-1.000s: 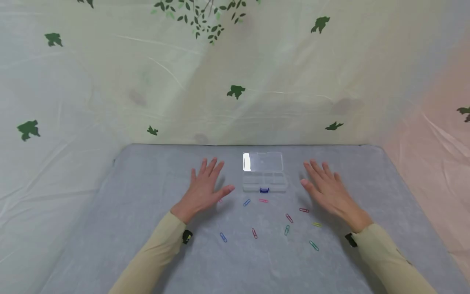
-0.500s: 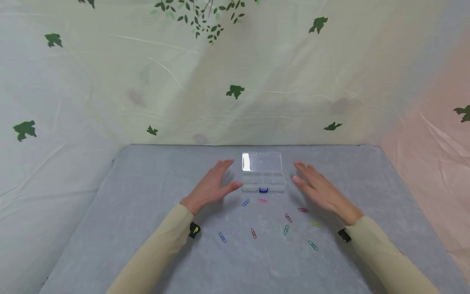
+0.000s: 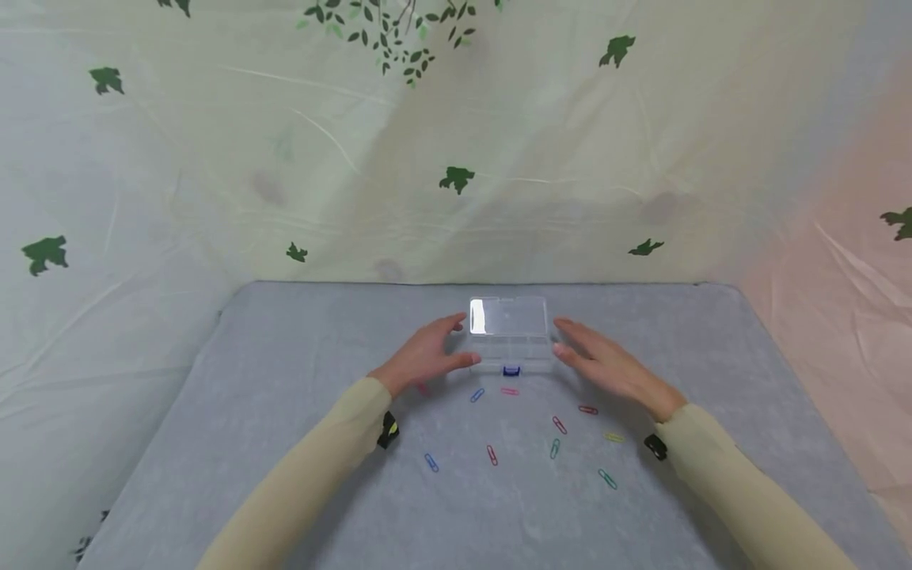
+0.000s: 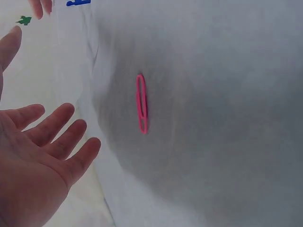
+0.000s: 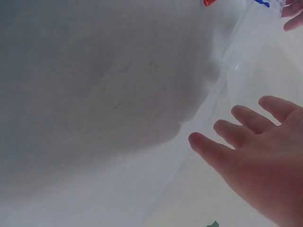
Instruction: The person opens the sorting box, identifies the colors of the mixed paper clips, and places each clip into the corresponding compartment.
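A clear plastic compartment box [image 3: 509,348] with a blue latch [image 3: 511,370] lies near the back of the table, its lid [image 3: 513,317] tipped back open. My left hand [image 3: 426,352] is at the box's left side, fingers spread and relaxed, the thumb tip overlapping the front left corner in the head view. On the other side my right hand [image 3: 606,360] holds its relaxed fingers right at the box's right edge. Neither hand grips anything. A pink paper clip [image 4: 142,104] lies on the cloth near my left hand, partly covered by it in the head view.
Several coloured paper clips lie scattered in front of the box, among them a blue one [image 3: 477,395], a red one [image 3: 492,455], a yellow one [image 3: 613,437] and a green one [image 3: 607,479]. A grey cloth [image 3: 321,356] covers the table. Behind it hangs a pale leaf-patterned curtain [image 3: 370,206].
Both hands have moved inward from either side to the box, the left going right and the right going left. Their spread fingers have turned more sideways. The box and clips stay put.
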